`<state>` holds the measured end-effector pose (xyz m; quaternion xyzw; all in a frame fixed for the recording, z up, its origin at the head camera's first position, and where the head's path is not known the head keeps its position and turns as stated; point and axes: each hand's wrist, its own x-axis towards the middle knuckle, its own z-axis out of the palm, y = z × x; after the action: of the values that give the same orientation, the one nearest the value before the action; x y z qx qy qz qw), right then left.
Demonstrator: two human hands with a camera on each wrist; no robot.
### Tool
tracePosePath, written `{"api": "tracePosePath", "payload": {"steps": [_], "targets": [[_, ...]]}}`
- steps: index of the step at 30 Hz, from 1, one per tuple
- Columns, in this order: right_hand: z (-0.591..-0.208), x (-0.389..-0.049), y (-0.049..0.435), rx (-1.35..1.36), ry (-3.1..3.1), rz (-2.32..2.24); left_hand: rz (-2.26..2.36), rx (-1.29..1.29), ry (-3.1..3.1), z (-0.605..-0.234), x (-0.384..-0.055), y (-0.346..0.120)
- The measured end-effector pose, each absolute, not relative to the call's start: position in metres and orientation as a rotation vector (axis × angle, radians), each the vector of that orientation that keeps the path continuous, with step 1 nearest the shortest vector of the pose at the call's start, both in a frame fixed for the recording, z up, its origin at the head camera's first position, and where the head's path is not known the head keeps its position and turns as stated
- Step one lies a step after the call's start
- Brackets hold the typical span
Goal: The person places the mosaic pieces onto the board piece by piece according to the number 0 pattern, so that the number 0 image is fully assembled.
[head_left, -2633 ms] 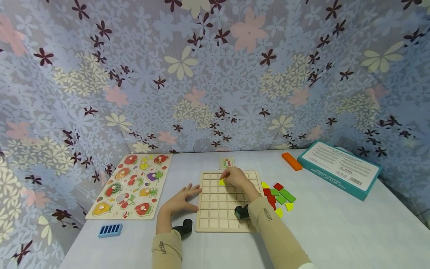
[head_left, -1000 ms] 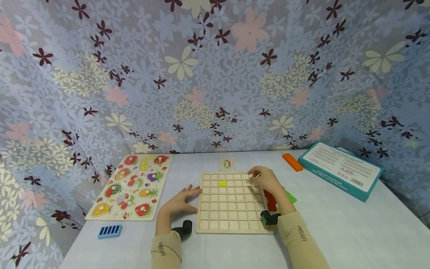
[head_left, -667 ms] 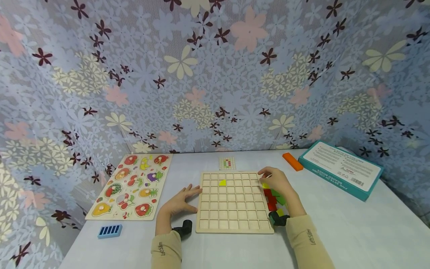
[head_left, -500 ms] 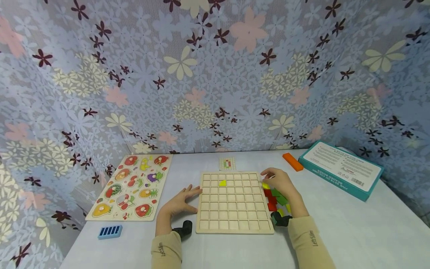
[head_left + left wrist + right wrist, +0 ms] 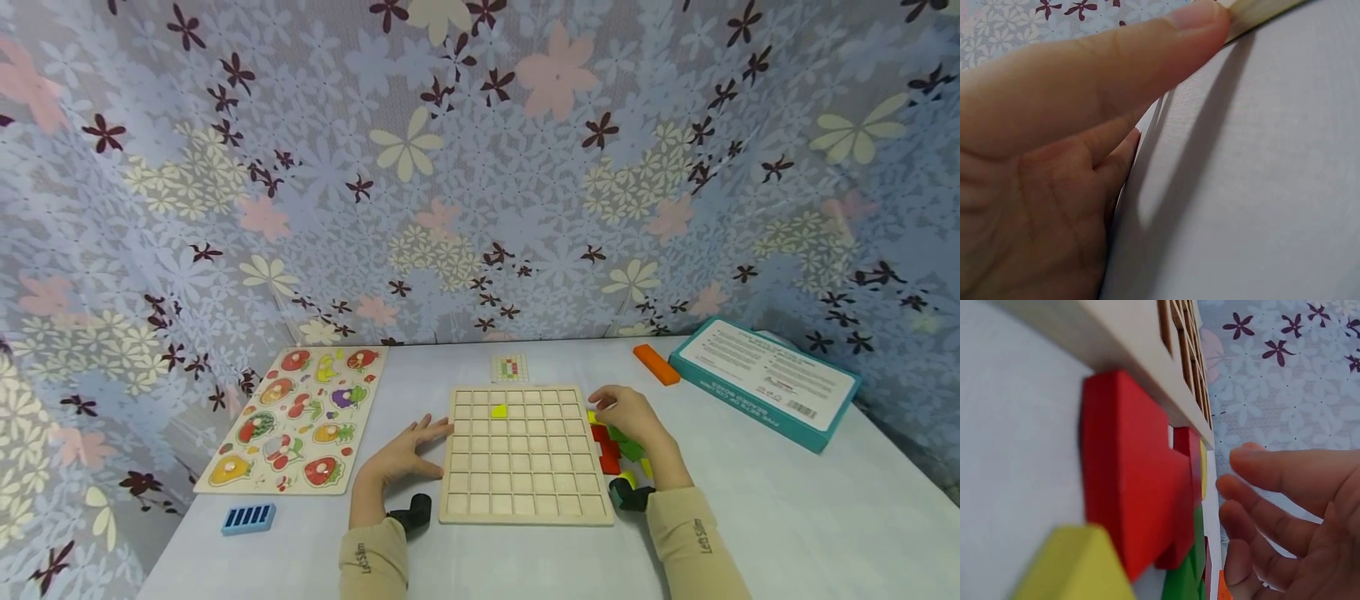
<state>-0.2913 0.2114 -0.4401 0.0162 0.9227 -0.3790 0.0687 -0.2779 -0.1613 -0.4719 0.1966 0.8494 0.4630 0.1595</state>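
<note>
A wooden grid board lies flat, with a yellow piece in one of its upper cells. At the board's left edge my left hand rests with fingers spread; the thumb meets the wooden rim in the left wrist view. My right hand hovers over loose pieces at the board's right side, fingers loosely bent and holding nothing. Beneath and beside it are red blocks, green blocks and yellow ones. The right wrist view shows a red block against the board and a yellow block in front.
Behind the board lies a small pattern card. A fruit puzzle and a blue slotted block are on the left. At the back right are an orange bar and a teal box.
My right hand has left the yellow piece in the grid and moved right, off the board to the loose blocks. My left hand has stayed at the board's edge.
</note>
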Motion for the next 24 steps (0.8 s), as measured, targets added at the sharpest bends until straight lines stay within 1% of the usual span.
{"api": "tracePosePath", "payload": {"steps": [11, 24], "targets": [[-0.4458, -0.2927, 0.2105, -0.012, 2.859, -0.994, 1.314, 0.585, 2.434, -0.4713, -0.2776, -0.1600], [-0.4432, -0.2907, 0.2114, -0.104, 2.842, -1.028, 1.310, 0.580, 2.430, -0.4702, -0.2781, -0.1595]]}}
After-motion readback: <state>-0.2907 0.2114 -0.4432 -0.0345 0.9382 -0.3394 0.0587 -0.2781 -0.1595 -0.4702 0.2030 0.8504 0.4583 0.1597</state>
